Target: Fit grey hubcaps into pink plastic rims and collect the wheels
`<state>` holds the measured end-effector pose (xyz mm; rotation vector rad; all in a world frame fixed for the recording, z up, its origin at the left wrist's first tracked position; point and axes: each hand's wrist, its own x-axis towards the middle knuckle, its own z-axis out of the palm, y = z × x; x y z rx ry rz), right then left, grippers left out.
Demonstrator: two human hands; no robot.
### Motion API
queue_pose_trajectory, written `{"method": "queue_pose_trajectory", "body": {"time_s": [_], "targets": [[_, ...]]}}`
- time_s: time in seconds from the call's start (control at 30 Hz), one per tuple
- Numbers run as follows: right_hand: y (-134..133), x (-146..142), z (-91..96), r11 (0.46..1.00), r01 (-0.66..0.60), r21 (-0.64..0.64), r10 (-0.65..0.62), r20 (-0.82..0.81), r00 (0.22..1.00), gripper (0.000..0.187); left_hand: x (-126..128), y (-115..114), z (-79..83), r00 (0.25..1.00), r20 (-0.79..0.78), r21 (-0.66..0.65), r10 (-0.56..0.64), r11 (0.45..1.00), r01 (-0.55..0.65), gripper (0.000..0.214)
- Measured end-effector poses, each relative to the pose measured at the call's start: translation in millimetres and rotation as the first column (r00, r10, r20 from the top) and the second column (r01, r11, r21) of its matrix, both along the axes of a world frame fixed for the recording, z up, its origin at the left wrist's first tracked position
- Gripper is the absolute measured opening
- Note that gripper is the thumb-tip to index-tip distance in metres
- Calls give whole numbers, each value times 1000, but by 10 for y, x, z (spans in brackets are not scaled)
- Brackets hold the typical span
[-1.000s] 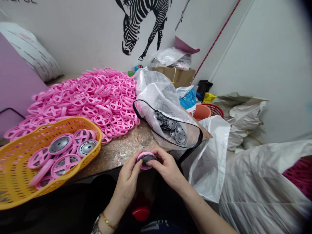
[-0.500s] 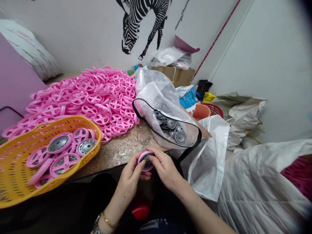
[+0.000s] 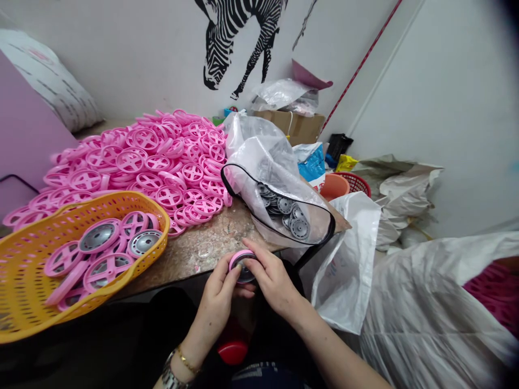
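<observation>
Just off the table's front edge, both my hands hold one pink toy wheel (image 3: 240, 255) with a grey hubcap-like disc (image 3: 245, 274) in its face. My left hand (image 3: 219, 289) grips the wheel's left side, its thumb on the disc. From the right, my right hand (image 3: 273, 278) closes on the rim with its thumb over the disc. Fingers below the wheel are partly hidden. A yellow basket (image 3: 24, 302) at the left contains several pink wheels, some showing grey discs. Loose grey discs (image 3: 299, 228) lie inside a clear zip bag (image 3: 259, 156) beyond my right hand.
A large heap of pink wheels (image 3: 133, 159) covers the back left of the worn table (image 3: 203, 246). To the right hangs a white plastic bag (image 3: 344, 265), with a big white sack (image 3: 425, 302) beyond it. A cardboard box (image 3: 310, 127) stands against the wall.
My right fingers have shifted slightly upward on the wheel's rim, and the right thumb has moved a little across the disc. The basket, heap and bags stay where they were.
</observation>
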<state>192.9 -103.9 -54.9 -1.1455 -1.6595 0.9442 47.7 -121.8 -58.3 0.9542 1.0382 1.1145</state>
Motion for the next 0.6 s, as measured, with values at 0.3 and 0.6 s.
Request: {"method": "queue_pose_trajectory", "body": {"time_s": [0.3, 0.6], "targets": [[9, 59, 82, 988, -84, -126, 63, -162, 985, 10, -151, 3, -17, 950, -311, 214, -11, 973, 81, 31], [-21, -9, 18, 980, -63, -189, 12, -259, 966, 9, -103, -31, 62, 912, -406, 210, 65, 977, 24, 29]]}}
